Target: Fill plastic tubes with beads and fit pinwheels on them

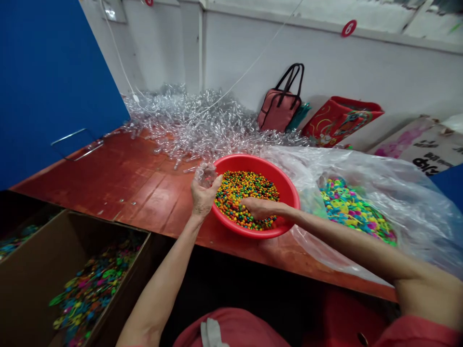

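Note:
A red plastic basin (285, 185) stands on the table, holding a layer of small round beads (249, 185) in orange, yellow, green and dark colours. My right hand (258, 208) reaches into it from the right, fingers bent and pressed together among the beads; the fingertips are partly hidden. At the basin's left rim, my left hand (203, 195) is raised and closed around a bunch of clear plastic tubes (206, 174). Behind the basin lies a wide heap of similar clear tubes (217, 130).
The red-brown table (119, 168) carries a clear plastic bag (408, 188) of colourful plastic pieces (354, 209) at right. A pink bag (280, 108) and a red gift bag (336, 120) lean by the wall. A cardboard box (36, 260) of pieces stands lower left, beneath a blue panel (54, 72).

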`<state>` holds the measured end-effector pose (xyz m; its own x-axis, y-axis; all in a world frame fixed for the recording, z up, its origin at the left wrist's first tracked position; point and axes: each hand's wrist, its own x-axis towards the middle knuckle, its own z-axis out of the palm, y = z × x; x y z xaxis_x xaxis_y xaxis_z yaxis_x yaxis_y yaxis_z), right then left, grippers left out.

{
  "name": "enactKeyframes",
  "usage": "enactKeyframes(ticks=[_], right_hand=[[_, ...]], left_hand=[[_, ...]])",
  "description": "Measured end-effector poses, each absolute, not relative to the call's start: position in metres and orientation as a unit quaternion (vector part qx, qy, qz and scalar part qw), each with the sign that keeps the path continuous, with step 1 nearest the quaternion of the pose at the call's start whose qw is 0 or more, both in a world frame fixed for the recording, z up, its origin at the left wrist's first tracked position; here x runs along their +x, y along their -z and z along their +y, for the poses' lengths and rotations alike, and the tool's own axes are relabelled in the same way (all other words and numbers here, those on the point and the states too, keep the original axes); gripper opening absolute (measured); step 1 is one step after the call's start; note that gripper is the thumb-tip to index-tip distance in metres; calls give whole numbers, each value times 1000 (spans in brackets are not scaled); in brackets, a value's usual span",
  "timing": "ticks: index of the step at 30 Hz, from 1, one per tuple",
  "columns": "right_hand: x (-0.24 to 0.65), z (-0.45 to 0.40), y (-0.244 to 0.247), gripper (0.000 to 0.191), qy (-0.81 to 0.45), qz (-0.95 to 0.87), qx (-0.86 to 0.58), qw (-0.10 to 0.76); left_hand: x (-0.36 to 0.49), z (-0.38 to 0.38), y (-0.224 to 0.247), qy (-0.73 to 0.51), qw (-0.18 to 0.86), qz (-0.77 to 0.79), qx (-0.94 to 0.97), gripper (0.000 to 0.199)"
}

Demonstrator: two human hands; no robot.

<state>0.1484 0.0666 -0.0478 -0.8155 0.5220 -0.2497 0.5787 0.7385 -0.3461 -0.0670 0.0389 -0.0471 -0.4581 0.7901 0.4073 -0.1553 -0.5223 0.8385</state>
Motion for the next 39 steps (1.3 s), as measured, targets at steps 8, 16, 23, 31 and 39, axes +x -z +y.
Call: enactKeyframes(ticks=[8, 16, 23, 31, 39], right_hand=[[143, 73, 9, 31, 616, 648, 368, -255], [144, 78, 1, 32, 645, 606, 332, -328], [118, 127, 34, 34, 586, 635, 349, -363], [99, 165, 76, 43, 514, 676, 405, -339], [121, 162, 69, 42, 509, 694, 415, -297]], left_hand=[[-67, 38, 45, -765, 298, 382, 425, 33], [-67, 37, 44, -764, 306, 383, 419, 36], [-67, 35, 42, -757, 302, 396, 424, 33], [-67, 34, 42, -750, 304, 408, 423, 36], [-65, 36, 44, -761, 306, 396, 412, 34]])
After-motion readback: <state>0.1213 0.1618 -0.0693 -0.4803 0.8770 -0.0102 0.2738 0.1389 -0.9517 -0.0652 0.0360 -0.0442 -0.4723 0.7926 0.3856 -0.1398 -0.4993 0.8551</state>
